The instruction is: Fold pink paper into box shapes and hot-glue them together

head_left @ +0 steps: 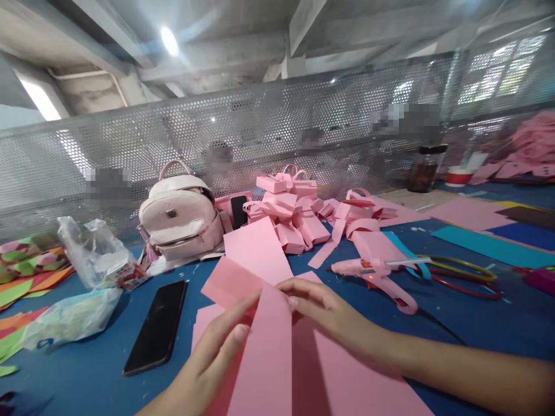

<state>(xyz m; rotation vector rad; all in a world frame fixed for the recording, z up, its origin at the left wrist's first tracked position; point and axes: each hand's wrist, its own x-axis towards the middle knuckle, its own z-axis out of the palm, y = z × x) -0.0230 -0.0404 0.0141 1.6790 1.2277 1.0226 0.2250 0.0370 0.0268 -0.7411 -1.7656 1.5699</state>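
Folded pink paper sits nearest me, bottom centre of frame. Its long axis runs from the bottom edge up toward frame centre, near vertical, narrowing with distance; far end points away from me at the pink pile. A pink flap angles off toward the upper left from that far end.

My left hand is at the paper's left edge, fingers pointing up and right. My right hand comes in from the lower right, fingertips at the upper right edge. Hands apart, paper between them; can't tell if either one pinches it.

More pink sheets lie underneath, on the blue table. Black phone lower left, slanted, lying flat. Pink glue gun right of centre, nozzle pointing left, cord trailing lower right. Pile of pink paper boxes beyond my hands, mid-frame. Pale pink backpack left of the pile, upright. Dark lidded jar upper right.
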